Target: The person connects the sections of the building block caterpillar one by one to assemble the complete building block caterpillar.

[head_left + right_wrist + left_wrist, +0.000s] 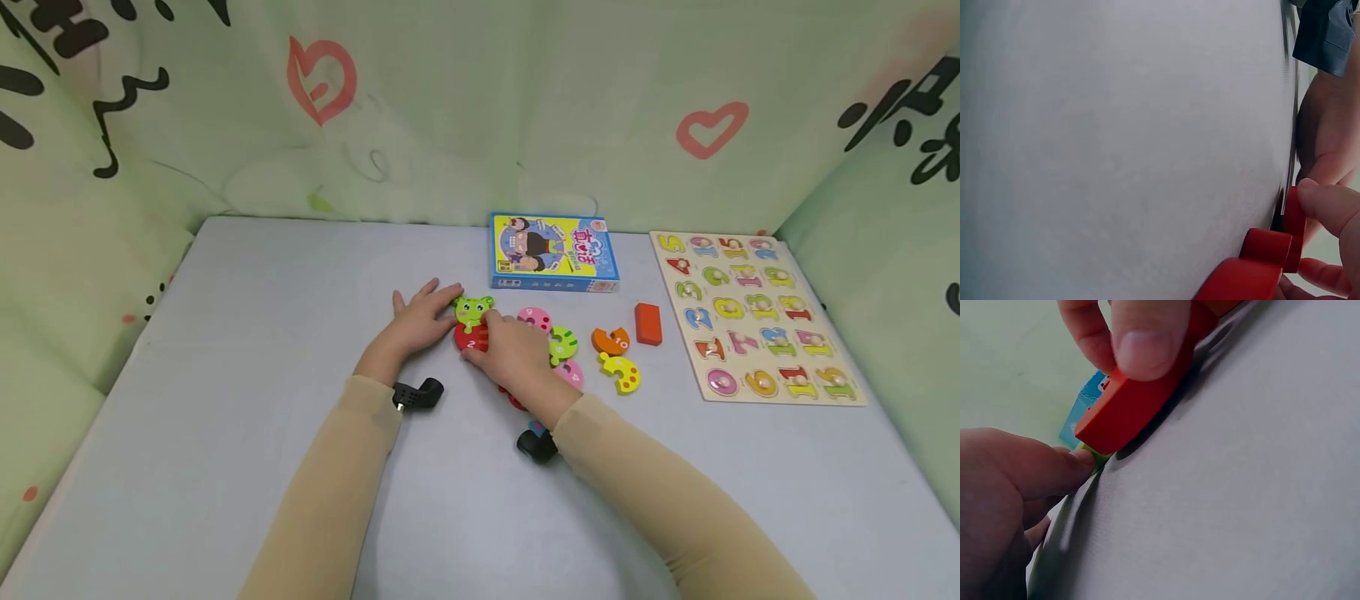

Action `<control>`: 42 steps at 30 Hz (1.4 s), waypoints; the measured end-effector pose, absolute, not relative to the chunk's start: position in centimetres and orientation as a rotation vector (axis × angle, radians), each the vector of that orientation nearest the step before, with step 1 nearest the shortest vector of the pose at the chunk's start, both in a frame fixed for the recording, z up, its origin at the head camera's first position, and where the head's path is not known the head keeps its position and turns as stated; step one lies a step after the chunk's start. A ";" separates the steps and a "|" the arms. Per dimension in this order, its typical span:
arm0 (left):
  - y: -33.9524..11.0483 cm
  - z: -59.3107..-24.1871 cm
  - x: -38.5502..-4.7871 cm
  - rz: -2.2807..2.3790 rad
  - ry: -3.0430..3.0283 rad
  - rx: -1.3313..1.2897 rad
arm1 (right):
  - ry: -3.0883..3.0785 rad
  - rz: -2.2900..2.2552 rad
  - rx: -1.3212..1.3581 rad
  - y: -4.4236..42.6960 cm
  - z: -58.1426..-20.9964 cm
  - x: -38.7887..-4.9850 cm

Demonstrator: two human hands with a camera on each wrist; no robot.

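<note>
In the head view, a green animal-head puzzle piece (472, 311) with a smiling cartoon face adjoins a round red puzzle piece (470, 337) on the table. My left hand (417, 323) lies beside the green piece, fingers spread and fairly straight, its thumb and index tips at the left edge. From the right, my right hand (519, 354) pinches the red piece, partly covering it. The right wrist view shows the right thumb (1329, 203) on a red piece's rim. Pink, green and other red pieces lie partly hidden under the right hand.
Orange (611, 342) and yellow (621, 373) curved pieces lie to the right, near a red-orange block (648, 324). A blue-and-yellow box (553, 252) stands behind. A wooden number-puzzle board (757, 321) lies at the table's right. Fabric walls (480, 108) border the table.
</note>
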State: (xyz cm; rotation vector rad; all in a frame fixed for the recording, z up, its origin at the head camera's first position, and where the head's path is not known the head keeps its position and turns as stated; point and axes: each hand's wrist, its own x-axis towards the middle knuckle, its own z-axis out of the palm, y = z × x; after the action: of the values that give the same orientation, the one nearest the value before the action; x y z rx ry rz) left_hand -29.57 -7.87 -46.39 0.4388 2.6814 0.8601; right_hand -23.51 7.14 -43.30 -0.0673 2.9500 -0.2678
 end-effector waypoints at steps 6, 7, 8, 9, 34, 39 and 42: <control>-7.9 -46.4 -29.6 0.865 2.684 0.436 | 2.954 -0.284 -0.071 7.3 -43.4 -23.5; -7.9 -46.4 -29.6 0.869 2.683 0.435 | 2.957 -0.288 -0.072 7.4 -43.4 -23.5; -7.9 -46.4 -29.6 0.873 2.681 0.433 | 2.960 -0.292 -0.073 7.4 -43.4 -23.5; -7.9 -46.4 -29.6 0.873 2.682 0.434 | 2.965 -0.292 -0.075 7.4 -43.4 -23.5; -7.9 -46.7 -29.7 0.865 2.691 0.449 | 2.774 -0.549 -0.193 9.5 -43.3 -24.1; -7.9 -46.8 -29.7 0.859 2.687 0.441 | 2.767 -0.562 -0.204 9.7 -43.5 -24.3; -7.8 -46.8 -29.8 0.865 2.690 0.442 | 2.795 -0.507 -0.223 9.7 -43.5 -24.4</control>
State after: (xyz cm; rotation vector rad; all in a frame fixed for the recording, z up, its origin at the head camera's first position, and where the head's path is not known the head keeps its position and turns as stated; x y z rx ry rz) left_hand -29.75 -7.85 -46.77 0.4420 2.6904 0.8655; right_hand -24.36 9.67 -43.53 -0.2233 2.7954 -0.5068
